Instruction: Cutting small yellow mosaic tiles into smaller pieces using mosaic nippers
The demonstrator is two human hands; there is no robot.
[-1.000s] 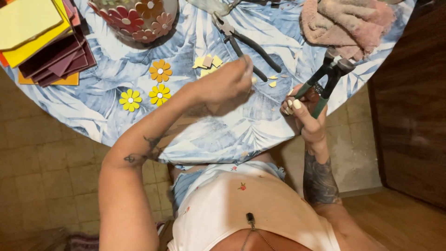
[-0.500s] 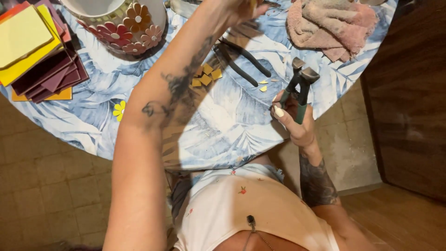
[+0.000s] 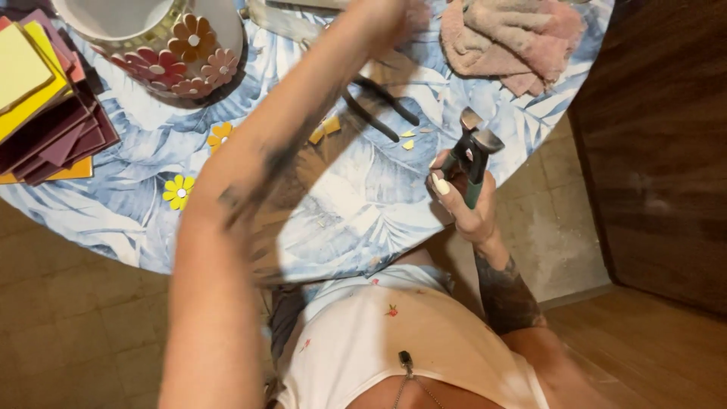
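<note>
Gripping green-handled nippers (image 3: 471, 150) in right hand (image 3: 463, 198) at table's (image 3: 113, 227) near edge | left hand (image 3: 388, 17) blurred at far edge, grip unclear | keep nippers steady.

Left arm's stretched way out across the frame, tattooed forearm blurry, left hand (image 3: 390, 19) up near the top edge and too smeared to read its grip, while the right hand (image 3: 462, 198) sits low with bent wrist, fingers curled tight, thumb up.

Tattooed bare forearms, pale painted nails, white top with small flower prints.
</note>
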